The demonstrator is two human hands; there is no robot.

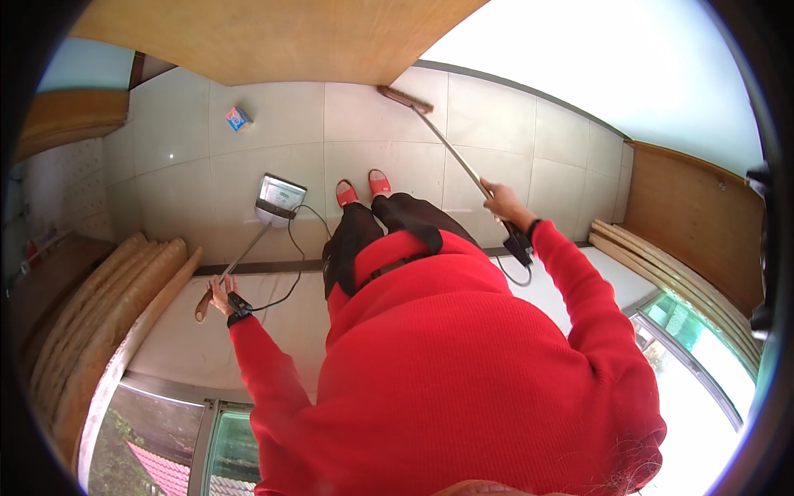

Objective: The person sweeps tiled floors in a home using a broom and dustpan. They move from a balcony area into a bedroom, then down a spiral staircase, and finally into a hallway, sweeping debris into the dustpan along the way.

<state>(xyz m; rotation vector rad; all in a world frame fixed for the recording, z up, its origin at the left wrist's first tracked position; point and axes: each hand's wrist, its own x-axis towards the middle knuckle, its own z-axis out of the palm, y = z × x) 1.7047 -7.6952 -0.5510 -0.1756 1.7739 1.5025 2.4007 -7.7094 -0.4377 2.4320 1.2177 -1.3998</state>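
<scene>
My right hand (505, 203) grips the metal pole of a broom (456, 152). The broom's brown bristled head rests on the tiled floor, at the lower edge of a wooden panel. At the left, my left hand (222, 296) has its fingers extended by the handle of a long-handled dustpan (280, 195). That handle's brown end shows beside the palm; whether the fingers hold it is unclear. The dustpan is on the floor, left of my feet in red slippers. Further ahead lies a small blue and orange box (238, 119).
Wooden panel furniture (279, 43) stands ahead, with more wood at the right (688, 217). Folded curtains (118, 316) hang at the left, others at the right. A cable (303, 248) runs from my left wrist towards my body. A white ledge and windows lie behind me.
</scene>
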